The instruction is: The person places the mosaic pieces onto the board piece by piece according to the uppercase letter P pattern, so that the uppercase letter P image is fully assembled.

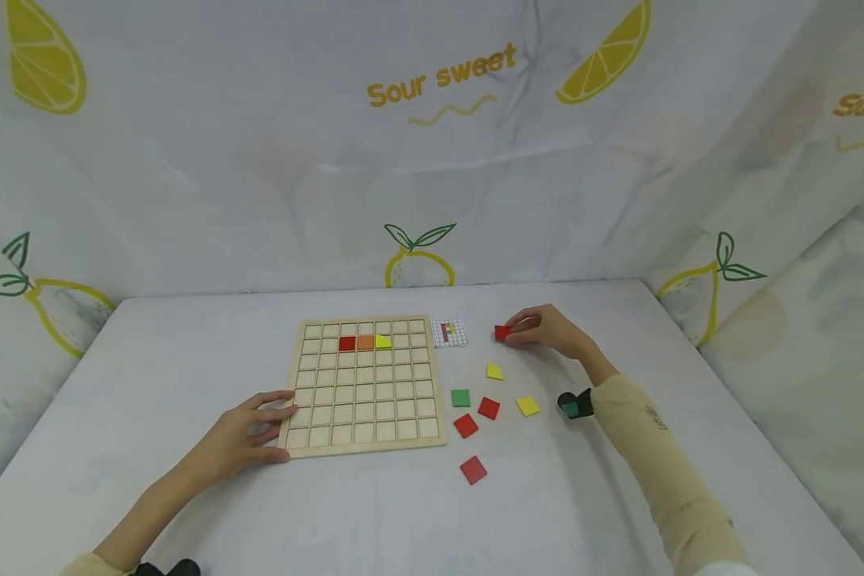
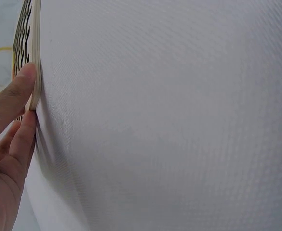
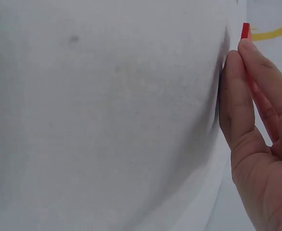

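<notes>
My left hand (image 1: 248,428) rests against the left edge of a wooden grid board (image 1: 439,392), thumb near its front corner. In the left wrist view, the left fingers (image 2: 22,137) touch the board's pale edge (image 2: 36,53). A dark red tile (image 1: 347,343), an orange tile (image 1: 365,342) and a yellow tile (image 1: 382,342) with one curved corner sit side by side in its upper part. Right of the board, my right hand (image 1: 543,332) pinches a red tile (image 1: 502,332) between fingertips and thumb. The right wrist view shows that red tile (image 3: 246,31) edge-on, partly hidden by the fingers.
A small pattern card (image 1: 450,333) lies beside the board's upper right corner. Loose tiles lie right of the board: a green one (image 1: 461,398), yellow ones (image 1: 527,406) and red ones (image 1: 474,470). A white lemon-print cloth (image 1: 432,176) hangs behind the table.
</notes>
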Demonstrator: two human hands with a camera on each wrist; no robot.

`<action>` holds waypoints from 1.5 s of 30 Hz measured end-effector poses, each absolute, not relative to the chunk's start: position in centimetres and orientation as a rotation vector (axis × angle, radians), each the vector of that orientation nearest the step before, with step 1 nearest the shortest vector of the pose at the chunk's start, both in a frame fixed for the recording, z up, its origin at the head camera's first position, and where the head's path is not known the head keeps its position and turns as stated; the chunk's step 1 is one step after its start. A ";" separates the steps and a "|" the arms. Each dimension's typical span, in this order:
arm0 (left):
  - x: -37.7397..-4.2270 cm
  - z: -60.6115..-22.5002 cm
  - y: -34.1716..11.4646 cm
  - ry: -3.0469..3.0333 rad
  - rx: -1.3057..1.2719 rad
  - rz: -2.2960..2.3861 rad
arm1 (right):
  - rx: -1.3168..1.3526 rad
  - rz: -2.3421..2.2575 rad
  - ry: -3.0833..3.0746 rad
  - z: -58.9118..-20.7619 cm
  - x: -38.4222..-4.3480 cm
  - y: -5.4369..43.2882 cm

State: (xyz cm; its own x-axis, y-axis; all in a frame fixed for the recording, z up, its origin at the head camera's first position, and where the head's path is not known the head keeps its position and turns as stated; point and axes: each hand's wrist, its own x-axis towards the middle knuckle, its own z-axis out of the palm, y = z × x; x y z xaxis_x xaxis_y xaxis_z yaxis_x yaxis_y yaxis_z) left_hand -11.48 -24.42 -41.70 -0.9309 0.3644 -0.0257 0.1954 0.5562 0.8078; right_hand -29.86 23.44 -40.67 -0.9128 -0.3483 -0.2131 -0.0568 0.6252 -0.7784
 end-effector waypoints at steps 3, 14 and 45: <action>-11.4 -41.9 -24.5 2.597 0.495 1.326 | -0.255 -1.245 2.456 -40.9 -29.6 24.0; -11.5 -41.8 -24.4 2.614 0.491 1.303 | 0.110 -1.392 2.346 -40.7 -28.3 23.9; -11.5 -41.6 -24.3 2.592 0.465 1.329 | 0.038 -1.645 2.162 -40.9 -26.1 18.3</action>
State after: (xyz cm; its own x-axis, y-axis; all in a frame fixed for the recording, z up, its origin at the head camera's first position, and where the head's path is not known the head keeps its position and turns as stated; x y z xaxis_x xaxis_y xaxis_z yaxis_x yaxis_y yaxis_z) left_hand -11.50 -24.33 -41.61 -0.9324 0.3605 -0.0268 0.1886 0.5484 0.8146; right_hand -26.08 18.35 -40.87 -0.9107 -0.2283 -0.3442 0.2709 0.2990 -0.9150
